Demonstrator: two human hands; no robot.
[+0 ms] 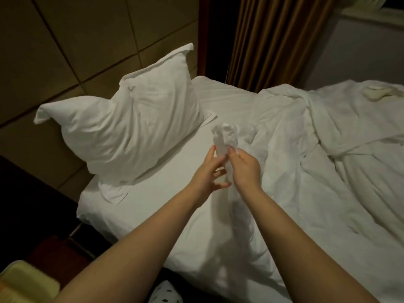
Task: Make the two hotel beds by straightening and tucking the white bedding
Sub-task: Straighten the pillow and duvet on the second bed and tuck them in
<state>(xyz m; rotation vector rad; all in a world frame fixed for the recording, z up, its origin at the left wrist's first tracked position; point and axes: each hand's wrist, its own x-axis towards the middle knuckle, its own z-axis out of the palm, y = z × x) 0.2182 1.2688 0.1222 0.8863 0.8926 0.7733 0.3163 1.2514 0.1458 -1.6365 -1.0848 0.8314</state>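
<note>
Middle of the frame, both hands were up on the same bit of white bedding. The right hand point(246, 169) had its fingers curled in tight, pinching a bunched corner point(225, 136) of the duvet point(328, 171), so the fabric puffed out above the knuckles in a crumpled knob. Below the pinch it hung down as a twisted rope between the two wrists. The left hand point(211, 171) sat just beside it, thumb up, fingers fanned fairly wide and laid against that rope, not wrapped round it.

The rest of the duvet was a mess: heaped and deeply creased over the whole right half of the frame, with a yellowish patch point(380, 92) near the upper right. The fitted sheet point(153, 204) left of the hands looked smooth and flat by comparison. A plump, wrinkled pillow point(126, 132) leaned at centre left against the padded headboard point(54, 51). Brown curtains point(273, 40) hung at top centre, and something polka-dotted point(166, 291) poked in at the bottom edge.
</note>
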